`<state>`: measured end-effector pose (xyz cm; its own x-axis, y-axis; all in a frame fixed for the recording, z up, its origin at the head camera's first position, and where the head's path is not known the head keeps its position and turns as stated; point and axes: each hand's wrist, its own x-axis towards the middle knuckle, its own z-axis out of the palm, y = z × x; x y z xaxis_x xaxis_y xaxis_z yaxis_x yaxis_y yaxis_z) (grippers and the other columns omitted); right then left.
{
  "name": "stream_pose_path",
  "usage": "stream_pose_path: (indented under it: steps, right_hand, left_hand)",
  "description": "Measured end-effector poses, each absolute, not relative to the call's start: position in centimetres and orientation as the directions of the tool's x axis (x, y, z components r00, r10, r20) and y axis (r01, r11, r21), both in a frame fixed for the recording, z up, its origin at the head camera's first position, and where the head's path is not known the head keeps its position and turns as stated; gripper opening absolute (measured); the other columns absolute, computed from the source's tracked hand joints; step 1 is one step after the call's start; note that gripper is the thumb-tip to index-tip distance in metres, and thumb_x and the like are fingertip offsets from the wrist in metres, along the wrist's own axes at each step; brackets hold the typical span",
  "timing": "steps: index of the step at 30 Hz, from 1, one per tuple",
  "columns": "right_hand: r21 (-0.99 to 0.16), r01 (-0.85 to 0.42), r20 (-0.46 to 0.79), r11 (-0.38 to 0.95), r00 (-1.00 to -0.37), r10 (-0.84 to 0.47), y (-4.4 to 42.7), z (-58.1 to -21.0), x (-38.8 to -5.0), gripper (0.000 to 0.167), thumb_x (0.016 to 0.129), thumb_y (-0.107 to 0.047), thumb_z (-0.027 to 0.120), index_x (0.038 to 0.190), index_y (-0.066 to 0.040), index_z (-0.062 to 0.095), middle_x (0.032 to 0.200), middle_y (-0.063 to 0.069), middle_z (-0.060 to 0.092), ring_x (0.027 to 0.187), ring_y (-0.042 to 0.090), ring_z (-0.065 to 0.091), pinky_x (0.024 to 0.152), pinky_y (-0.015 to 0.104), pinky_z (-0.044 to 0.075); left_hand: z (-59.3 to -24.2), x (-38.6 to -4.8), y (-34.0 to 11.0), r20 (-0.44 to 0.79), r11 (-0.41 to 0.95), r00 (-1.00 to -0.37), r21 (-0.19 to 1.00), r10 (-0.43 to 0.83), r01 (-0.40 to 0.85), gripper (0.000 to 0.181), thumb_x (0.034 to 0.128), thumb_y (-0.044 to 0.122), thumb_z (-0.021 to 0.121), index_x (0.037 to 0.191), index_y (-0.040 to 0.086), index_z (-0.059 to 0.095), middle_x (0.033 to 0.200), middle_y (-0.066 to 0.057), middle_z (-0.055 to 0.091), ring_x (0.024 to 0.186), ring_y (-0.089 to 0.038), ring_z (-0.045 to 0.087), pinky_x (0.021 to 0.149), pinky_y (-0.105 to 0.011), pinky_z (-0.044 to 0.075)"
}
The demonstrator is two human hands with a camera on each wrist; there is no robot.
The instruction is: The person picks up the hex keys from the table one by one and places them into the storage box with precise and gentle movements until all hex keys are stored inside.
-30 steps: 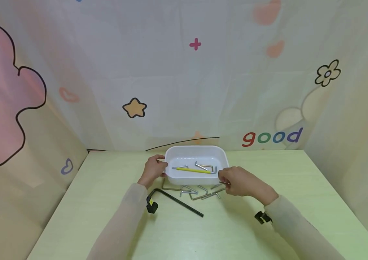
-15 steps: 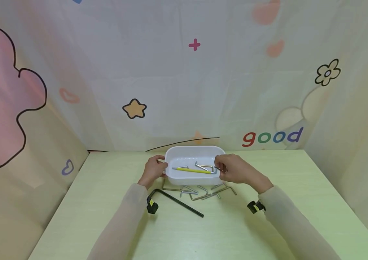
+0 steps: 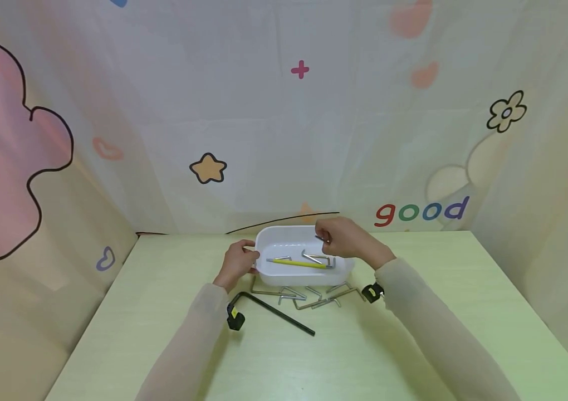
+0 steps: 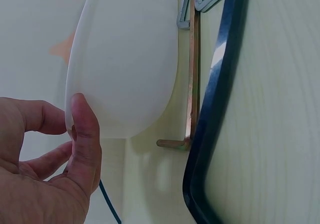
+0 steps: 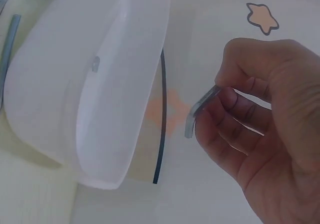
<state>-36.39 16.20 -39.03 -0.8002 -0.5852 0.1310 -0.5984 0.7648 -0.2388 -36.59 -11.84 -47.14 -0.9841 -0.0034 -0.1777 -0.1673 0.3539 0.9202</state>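
A white plastic tub [image 3: 284,280] sits at the back of the table, tilted so its inside faces me. In it lie a yellow-sleeved hex key [image 3: 299,263] and a few silver hex keys [image 3: 316,257]. At the tub's left end my left hand [image 3: 236,263] pinches the rim, thumb on the outer wall in the left wrist view. My right hand [image 3: 346,239] is raised over the tub's right part. Between thumb and fingers it pinches a small silver hex key [image 5: 200,107], whose bent end sticks out in the right wrist view.
Several loose hex keys [image 3: 309,305] lie on the table just in front of the tub. A large black hex key [image 3: 279,313] rests nearer to me, beside my left wrist. Behind the table hangs a printed curtain [image 3: 264,122].
My right hand has moved up and left, from the tub's front right corner to above its right part, carrying the small hex key. My left hand stays on the rim.
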Motion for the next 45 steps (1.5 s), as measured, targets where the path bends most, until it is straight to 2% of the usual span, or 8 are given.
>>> stream_pose_path:
  steps: [11,21,26,31,35,45]
  right_hand:
    - [-0.250,-0.508,-0.039,0.824,-0.845,-0.533,14.0,-39.7,-40.1,0.014,0.082,-0.011,0.070,0.091,-0.014,0.060,0.080,-0.001,0.056,0.078,0.017,0.051,0.066,0.027,0.042]
    - [-0.234,-0.447,-0.144,0.863,-0.862,-0.486,13.5,-41.7,-42.3,0.024,0.083,-0.014,0.073,0.105,-0.008,0.064,0.088,0.000,0.060,0.083,0.018,0.053,0.070,0.028,0.046]
    - [-0.236,-0.467,-0.120,0.852,-0.856,-0.503,13.5,-42.1,-42.3,0.026,0.083,-0.014,0.073,0.106,-0.007,0.064,0.096,0.005,0.064,0.088,0.020,0.056,0.077,0.032,0.052]
    - [-0.180,-0.499,-0.082,0.848,-0.851,-0.519,13.3,-42.2,-42.0,0.038,0.085,-0.022,0.073,0.119,-0.010,0.063,0.125,0.008,0.063,0.110,0.025,0.059,0.098,0.042,0.052]
    - [-0.161,-0.480,-0.057,0.862,-0.868,-0.494,13.4,-42.4,-41.3,0.044,0.085,-0.027,0.073,0.126,-0.016,0.061,0.140,0.005,0.055,0.124,0.028,0.055,0.106,0.046,0.048]
    - [-0.145,-0.531,0.024,0.835,-0.846,-0.533,14.1,-42.1,-37.8,0.052,0.087,-0.030,0.071,0.135,-0.014,0.059,0.140,0.009,0.054,0.129,0.031,0.051,0.109,0.049,0.046]
  left_hand:
    - [-47.1,-36.7,-11.9,-0.173,0.365,-0.985,0.917,-0.001,-0.161,0.045,0.0915,0.012,0.059,0.135,0.002,0.053,0.104,-0.015,0.057,0.072,-0.017,0.062,0.064,-0.031,0.063]
    - [-47.4,-36.3,-11.7,-0.163,0.333,-0.987,0.931,0.009,-0.150,0.045,0.0906,0.010,0.058,0.134,0.001,0.053,0.101,-0.016,0.059,0.074,-0.020,0.065,0.061,-0.029,0.062]
    - [-47.3,-36.2,-11.6,-0.161,0.341,-0.987,0.928,0.007,-0.149,0.043,0.0913,0.011,0.058,0.134,0.002,0.053,0.102,-0.016,0.059,0.074,-0.020,0.065,0.064,-0.032,0.063]
    - [-47.1,-36.2,-11.7,-0.163,0.344,-0.987,0.926,-0.005,-0.154,0.043,0.0920,0.011,0.058,0.134,0.002,0.053,0.103,-0.016,0.059,0.074,-0.018,0.063,0.060,-0.028,0.062]
    - [-47.2,-36.2,-11.6,-0.161,0.344,-0.987,0.927,-0.002,-0.152,0.044,0.0918,0.011,0.058,0.135,0.001,0.052,0.104,-0.017,0.059,0.074,-0.018,0.063,0.057,-0.024,0.060]
    - [-47.3,-36.2,-11.7,-0.157,0.349,-0.988,0.925,-0.005,-0.149,0.045,0.0917,0.011,0.058,0.135,0.001,0.052,0.102,-0.015,0.057,0.074,-0.018,0.062,0.059,-0.027,0.062]
